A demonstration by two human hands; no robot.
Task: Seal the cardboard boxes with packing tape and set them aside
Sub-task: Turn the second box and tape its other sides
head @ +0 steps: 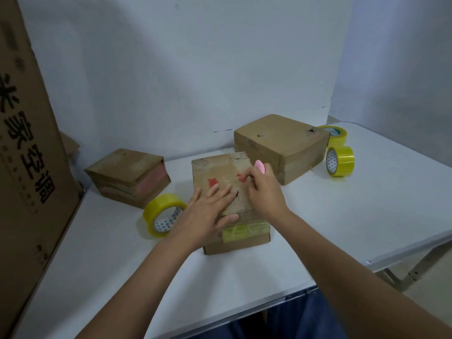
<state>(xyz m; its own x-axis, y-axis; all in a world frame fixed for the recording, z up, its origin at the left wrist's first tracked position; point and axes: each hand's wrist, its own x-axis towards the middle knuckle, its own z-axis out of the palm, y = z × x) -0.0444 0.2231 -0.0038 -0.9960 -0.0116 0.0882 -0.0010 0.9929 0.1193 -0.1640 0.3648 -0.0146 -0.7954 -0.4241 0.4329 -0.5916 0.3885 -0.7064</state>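
Note:
A brown cardboard box (217, 172) with red marks on its lid stands in the middle of the white table (342, 216). Yellowish tape (244, 232) runs across its near side. My left hand (208, 211) lies flat on the lid with straight fingers, pressing it down. My right hand (264, 192) rests on the lid's right part and grips a small pink tool (259, 166) that sticks up from the fist. A yellow tape roll (162, 215) stands on edge just left of the box.
A second box (281, 145) sits behind on the right, a third box (127, 176) at the back left. Two more yellow tape rolls (340, 161) stand at the far right. A tall printed carton (27, 155) lines the left edge. A white wall backs the table.

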